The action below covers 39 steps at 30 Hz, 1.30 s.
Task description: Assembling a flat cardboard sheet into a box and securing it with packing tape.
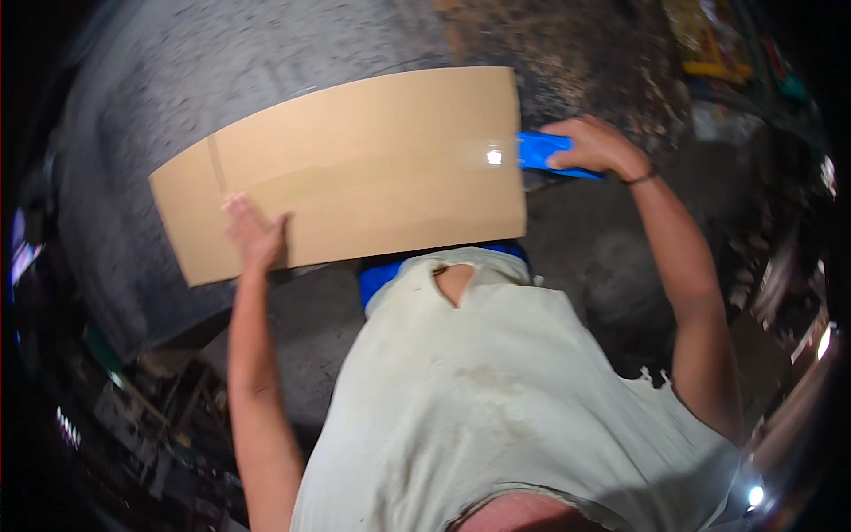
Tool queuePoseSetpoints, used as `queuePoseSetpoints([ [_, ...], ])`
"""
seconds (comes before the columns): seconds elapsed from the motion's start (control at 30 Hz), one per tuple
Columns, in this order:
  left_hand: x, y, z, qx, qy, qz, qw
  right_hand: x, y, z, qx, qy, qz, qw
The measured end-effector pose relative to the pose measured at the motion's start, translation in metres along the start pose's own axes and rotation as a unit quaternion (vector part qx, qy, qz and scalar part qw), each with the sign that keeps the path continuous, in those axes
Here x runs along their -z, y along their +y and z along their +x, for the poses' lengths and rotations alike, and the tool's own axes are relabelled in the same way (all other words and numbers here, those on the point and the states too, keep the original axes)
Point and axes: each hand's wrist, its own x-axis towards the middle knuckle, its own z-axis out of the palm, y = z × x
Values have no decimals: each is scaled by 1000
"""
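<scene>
A long brown cardboard sheet (372, 151) lies across the work surface in front of me. My left hand (255, 232) rests flat on its left part, fingers spread and thumb apart. Close by, a narrow darker strip (217, 164) runs down the sheet from its far edge. At the right edge of the cardboard my right hand (596, 146) grips a flat, bright blue object (539, 151). Its left end meets the cardboard's edge; its exact kind is unclear. A small bright glare shows on the cardboard beside it.
A large dark grey surface (106, 191) lies under the cardboard and beyond it, with a brown stained patch (567, 53) at the far right. Yellow and clear plastic items (709, 53) sit at the upper right. Blurred clutter (168, 399) stands at the lower left.
</scene>
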Motion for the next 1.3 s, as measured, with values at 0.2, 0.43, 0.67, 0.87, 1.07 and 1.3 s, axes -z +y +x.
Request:
queuePoseSetpoints([
  [0.2,-8,191,-40,-197,54,-99,974,0,-6,-8,-3,43,25,999],
  [0.43,6,121,-9,-202,226,-175,937,4,-27,-11,-60,27,26,998],
  [0.67,13,27,32,-40,298,-167,939,11,-43,-8,-108,10,37,993],
  [0.87,-13,107,31,-176,132,-167,961,13,-56,-9,-117,9,4,993],
  [1.07,18,33,36,-14,294,-166,941,6,-28,-7,-63,9,14,998],
  [1.3,-12,261,-16,-323,149,-231,906,10,-37,-3,-100,-1,8,995],
])
